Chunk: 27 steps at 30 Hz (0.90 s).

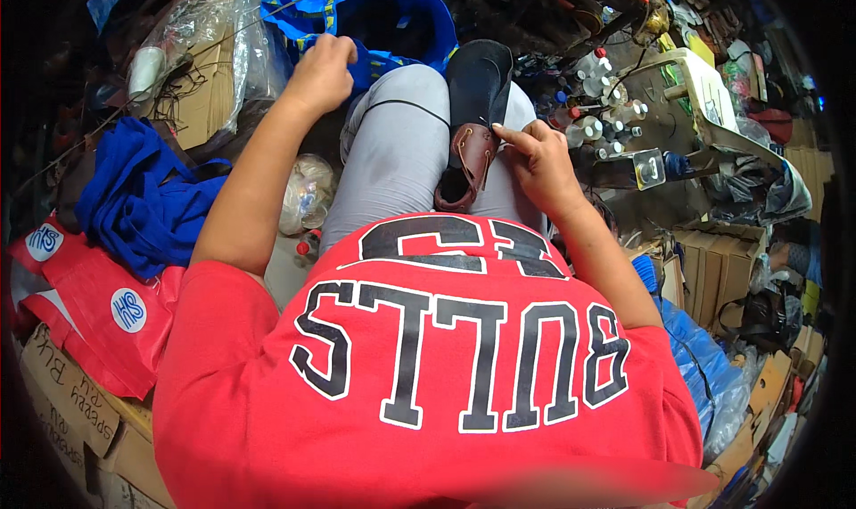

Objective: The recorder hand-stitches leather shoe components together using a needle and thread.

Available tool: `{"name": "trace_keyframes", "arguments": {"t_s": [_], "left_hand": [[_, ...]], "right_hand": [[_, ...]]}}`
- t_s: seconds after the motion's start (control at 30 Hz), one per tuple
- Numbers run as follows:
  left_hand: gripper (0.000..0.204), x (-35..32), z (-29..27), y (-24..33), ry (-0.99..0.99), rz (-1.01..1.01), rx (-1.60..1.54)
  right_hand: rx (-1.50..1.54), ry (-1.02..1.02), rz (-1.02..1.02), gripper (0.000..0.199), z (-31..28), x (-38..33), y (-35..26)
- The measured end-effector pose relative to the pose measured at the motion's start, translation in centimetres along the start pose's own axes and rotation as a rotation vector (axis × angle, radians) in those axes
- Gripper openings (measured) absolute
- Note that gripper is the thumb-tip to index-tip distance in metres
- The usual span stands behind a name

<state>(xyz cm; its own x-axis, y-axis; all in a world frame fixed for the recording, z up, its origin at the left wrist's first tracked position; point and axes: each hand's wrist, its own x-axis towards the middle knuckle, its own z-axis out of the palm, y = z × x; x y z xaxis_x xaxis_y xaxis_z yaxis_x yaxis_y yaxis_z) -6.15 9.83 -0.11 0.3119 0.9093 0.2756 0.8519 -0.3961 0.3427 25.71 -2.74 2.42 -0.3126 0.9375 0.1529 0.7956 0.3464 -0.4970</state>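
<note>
A brown leather shoe (473,148) with light laces lies along my right thigh, its opening toward me. A long black section (480,77) stretches beyond the laced part over the knee. My right hand (541,163) has thumb and forefinger pinched together at the shoe's right edge, near the top of the lacing. What sits between those fingertips is too small to make out. Raised beyond my left knee, my left hand (323,77) is closed, and its grip is hidden. A thin dark cord (408,102) crosses the grey trousers (392,152) over the left knee.
A blue bag (437,14) stands open past my knees. Plastic bottles (606,117) cluster to the right beside a white plastic chair (709,90). Blue cloth (147,197) and a red bag (107,313) lie left. Cardboard boxes (713,264) are stacked at the right.
</note>
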Motion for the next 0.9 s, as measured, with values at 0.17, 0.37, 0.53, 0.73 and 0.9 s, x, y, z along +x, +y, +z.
{"name": "trace_keyframes", "arguments": {"t_s": [0.17, 0.37, 0.53, 0.73, 0.9], "left_hand": [[0.036, -0.6, -2.3, 7.2, -0.424, 0.151, -0.575], [0.037, -1.6, -7.0, 12.8, -0.678, 0.354, -0.416], [0.032, 0.5, -6.4, 12.3, -0.494, 0.377, -0.751], [0.026, -2.0, 0.8, 9.7, -0.201, 0.418, -0.151], [0.013, -2.7, 2.6, 7.4, -0.131, 0.441, -0.300]], "right_hand": [[-0.117, 0.040, -0.016, 0.033, -0.1, -0.8, -0.4], [-0.124, 0.041, 0.009, 0.034, 0.1, -0.9, -0.7], [-0.064, 0.061, 0.061, 0.030, 0.2, -1.4, -1.2], [0.078, 0.409, 0.029, 0.021, -2.6, -0.8, 1.0], [0.143, 0.569, 0.414, 0.026, -7.4, -6.1, 5.7]]}}
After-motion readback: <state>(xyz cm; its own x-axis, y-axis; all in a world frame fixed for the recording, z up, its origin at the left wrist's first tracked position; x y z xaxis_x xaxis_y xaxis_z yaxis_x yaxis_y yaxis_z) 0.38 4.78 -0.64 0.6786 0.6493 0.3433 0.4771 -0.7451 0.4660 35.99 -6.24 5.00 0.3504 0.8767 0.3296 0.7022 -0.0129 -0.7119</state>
